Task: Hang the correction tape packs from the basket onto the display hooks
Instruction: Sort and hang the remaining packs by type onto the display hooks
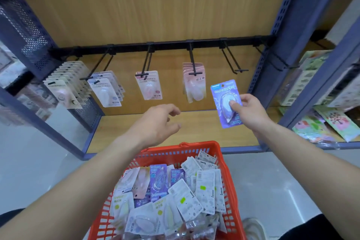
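Wood-grain panelling [155, 6] backed the shelf bay, and a black rail [165, 44] ran across it. In the head view, four hooks on the rail carried hung packs [149, 85], while an empty hook [241, 70] towards the rail's right end had none. Just below that hook, the right hand [251, 112] pinched a purple correction tape pack [226, 101] by its lower half, thumb over the blister. That left the hang hole at the top free, probably for sliding onto the prong. Below the rail's middle, the left hand [157, 122] hovered with loosely curled fingers and held nothing. Well below the rail, the red basket [212, 145] held many more loose packs [204, 187].
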Tool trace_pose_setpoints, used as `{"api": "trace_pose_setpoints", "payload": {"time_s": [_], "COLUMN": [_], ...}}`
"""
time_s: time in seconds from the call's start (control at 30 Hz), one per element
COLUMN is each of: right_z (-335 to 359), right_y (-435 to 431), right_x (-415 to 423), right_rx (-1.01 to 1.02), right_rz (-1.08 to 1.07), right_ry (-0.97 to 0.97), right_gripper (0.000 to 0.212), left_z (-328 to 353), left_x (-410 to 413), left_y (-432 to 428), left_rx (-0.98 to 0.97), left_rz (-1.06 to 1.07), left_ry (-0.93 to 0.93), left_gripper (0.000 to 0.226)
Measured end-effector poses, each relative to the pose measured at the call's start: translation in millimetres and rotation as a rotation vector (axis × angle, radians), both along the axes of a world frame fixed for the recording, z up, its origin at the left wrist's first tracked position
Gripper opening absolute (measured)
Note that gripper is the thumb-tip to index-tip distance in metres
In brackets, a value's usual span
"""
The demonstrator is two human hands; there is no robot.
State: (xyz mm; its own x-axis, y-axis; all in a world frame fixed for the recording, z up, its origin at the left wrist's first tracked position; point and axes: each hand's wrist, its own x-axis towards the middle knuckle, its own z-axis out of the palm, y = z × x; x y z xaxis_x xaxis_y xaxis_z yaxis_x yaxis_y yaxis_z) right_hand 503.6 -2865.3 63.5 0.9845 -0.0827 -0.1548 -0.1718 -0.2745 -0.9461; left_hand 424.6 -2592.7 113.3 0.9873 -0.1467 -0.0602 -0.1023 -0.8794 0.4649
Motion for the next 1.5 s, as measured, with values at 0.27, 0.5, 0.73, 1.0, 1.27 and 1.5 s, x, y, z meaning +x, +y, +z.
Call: {"api": "trace_pose_setpoints", "payload": {"time_s": [0.27, 0.5, 0.73, 1.0, 1.27, 1.5], "right_z": [1.6, -0.1, -8.1, -7.4, -28.8, -60.0], "right_y": [-29.2, -22.8, -25.9, -14.5, -20.9, 17.1], "right_x": [33.4, 43.3, 41.4, 54.0, 39.0, -36.8], "right_rx": [0.114, 0.144, 0.128, -0.021, -0.593, -0.791], "right_rz": [-0.073, -0.094, -0.114, -0.141, 0.079, 0.456], "right_ry": [-0.066, -0.015, 0.014, 0.135, 0.182, 0.168], "right_gripper": [0.013, 0.024, 0.026, 0.035, 0.065, 0.043], "left_z": [4.3, 3.4, -3.6, -5.3, -23.0, -101.3], "left_x": [15.9, 21.8, 22.3, 22.1, 6.1, -40.0], "left_y": [-18.5, -20.1, -20.5, -21.4, 0.2, 33.4], "left_rx": [0.012, -0.013, -0.007, -0.023, 0.061, 0.122], "left_rz": [-0.02, 0.007, -0.006, -0.011, -0.003, 0.009], "left_ry": [-0.036, -0.056, -0.05, -0.04, 0.042, 0.266], "left_gripper": [0.036, 0.033, 0.034, 0.034, 0.038, 0.037]}}
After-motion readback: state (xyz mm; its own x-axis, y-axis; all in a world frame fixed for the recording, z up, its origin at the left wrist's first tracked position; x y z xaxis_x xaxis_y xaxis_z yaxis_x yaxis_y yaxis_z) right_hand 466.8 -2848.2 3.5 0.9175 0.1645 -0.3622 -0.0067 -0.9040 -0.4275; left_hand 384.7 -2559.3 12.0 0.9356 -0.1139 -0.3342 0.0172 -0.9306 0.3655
